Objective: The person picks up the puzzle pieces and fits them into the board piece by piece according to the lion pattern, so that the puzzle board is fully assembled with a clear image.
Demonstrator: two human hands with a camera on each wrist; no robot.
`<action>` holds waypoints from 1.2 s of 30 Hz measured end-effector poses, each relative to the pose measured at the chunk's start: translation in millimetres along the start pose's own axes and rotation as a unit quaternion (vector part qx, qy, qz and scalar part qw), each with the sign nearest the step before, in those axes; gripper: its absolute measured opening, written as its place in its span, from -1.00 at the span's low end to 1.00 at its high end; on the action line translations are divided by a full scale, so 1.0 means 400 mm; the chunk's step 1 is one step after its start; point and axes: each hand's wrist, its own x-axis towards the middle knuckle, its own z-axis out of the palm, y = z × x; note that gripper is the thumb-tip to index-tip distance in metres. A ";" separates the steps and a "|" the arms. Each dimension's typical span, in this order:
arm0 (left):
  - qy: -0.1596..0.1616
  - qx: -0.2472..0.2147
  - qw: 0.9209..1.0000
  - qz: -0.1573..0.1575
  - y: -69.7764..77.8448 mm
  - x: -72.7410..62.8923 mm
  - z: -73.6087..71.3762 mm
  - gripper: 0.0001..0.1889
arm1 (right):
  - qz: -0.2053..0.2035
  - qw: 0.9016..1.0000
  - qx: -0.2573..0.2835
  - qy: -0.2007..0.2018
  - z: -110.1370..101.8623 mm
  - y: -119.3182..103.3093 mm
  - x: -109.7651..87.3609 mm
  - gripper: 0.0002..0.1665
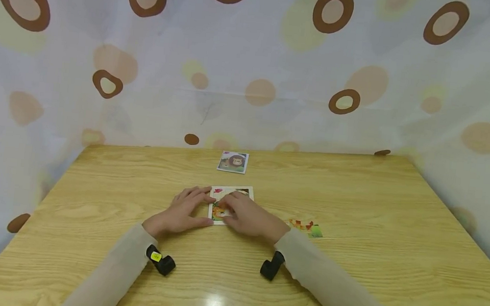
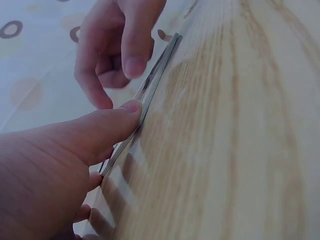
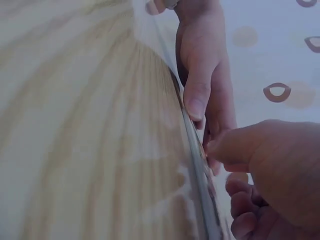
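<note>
A small puzzle board with a white border lies flat on the table, part of its picture showing orange and green. My left hand rests at its left side, fingers spread and fairly straight. In the left wrist view that thumb touches the board's near edge. Over the board's right half is my right hand, its fingers bent down toward the picture. The right wrist view shows its thumb close to the board's surface; whether the fingertips pinch a piece is hidden. The right hand also covers much of the picture.
Several loose puzzle pieces, orange, red and green, lie right of the board beside the right wrist. A square lion picture card lies farther back. The wooden table ends at a dotted curtain.
</note>
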 end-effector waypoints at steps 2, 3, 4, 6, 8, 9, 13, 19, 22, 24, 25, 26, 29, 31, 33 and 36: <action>-0.001 0.000 1.000 0.001 0.003 0.001 0.001 -0.46 | 0.007 1.000 0.006 0.005 -0.005 0.008 -0.017 -0.67; -0.002 -0.001 1.000 0.002 0.004 0.001 0.001 -0.45 | 0.012 1.000 0.009 0.007 -0.010 0.013 -0.027 -0.68; -0.003 0.001 1.000 0.003 0.005 0.002 0.001 -0.45 | 0.015 1.000 0.010 0.009 -0.016 0.019 -0.037 -0.69; -0.005 0.003 1.000 0.002 0.006 0.002 0.001 -0.45 | 0.018 1.000 0.006 0.009 -0.028 0.036 -0.059 -0.73; -0.007 0.002 1.000 0.000 0.007 0.002 0.000 -0.45 | 0.017 1.000 0.002 0.010 -0.045 0.054 -0.083 -0.75; -0.007 0.002 1.000 -0.002 0.007 0.002 0.000 -0.45 | 0.014 1.000 0.001 0.013 -0.053 0.064 -0.094 -0.75; -0.007 0.004 1.000 0.000 0.005 0.000 -0.001 -0.45 | 0.017 0.999 -0.001 0.029 -0.083 0.103 -0.138 -0.79; -0.007 0.006 1.000 0.004 -0.001 -0.003 0.002 -0.45 | 0.042 0.998 -0.028 0.037 -0.099 0.145 -0.194 -0.82; -0.006 0.003 1.000 0.003 -0.002 -0.005 0.003 -0.46 | 0.043 0.998 -0.029 0.035 -0.103 0.155 -0.214 -0.81; -0.005 0.002 1.000 0.003 -0.002 -0.005 0.003 -0.46 | 0.044 0.998 -0.023 0.028 -0.109 0.159 -0.226 -0.80; -0.005 0.001 1.000 0.003 -0.001 -0.005 0.002 -0.45 | 0.047 0.998 -0.018 0.024 -0.113 0.162 -0.233 -0.79; -0.005 0.001 1.000 0.004 0.000 -0.004 0.002 -0.45 | 0.049 0.999 -0.014 0.019 -0.118 0.164 -0.239 -0.78; -0.007 0.000 1.000 0.001 0.003 -0.007 0.002 -0.44 | 0.043 0.999 0.001 0.006 -0.131 0.172 -0.257 -0.76; -0.006 0.004 1.000 0.002 0.003 -0.007 0.002 -0.44 | 0.036 0.999 0.010 0.001 -0.141 0.175 -0.266 -0.75; -0.002 0.005 1.000 0.003 0.004 -0.007 0.002 -0.45 | 0.031 0.999 0.020 -0.001 -0.152 0.176 -0.273 -0.72; 0.001 0.002 1.000 0.006 0.004 -0.006 0.003 -0.45 | 0.038 0.999 0.032 -0.011 -0.169 0.178 -0.280 -0.66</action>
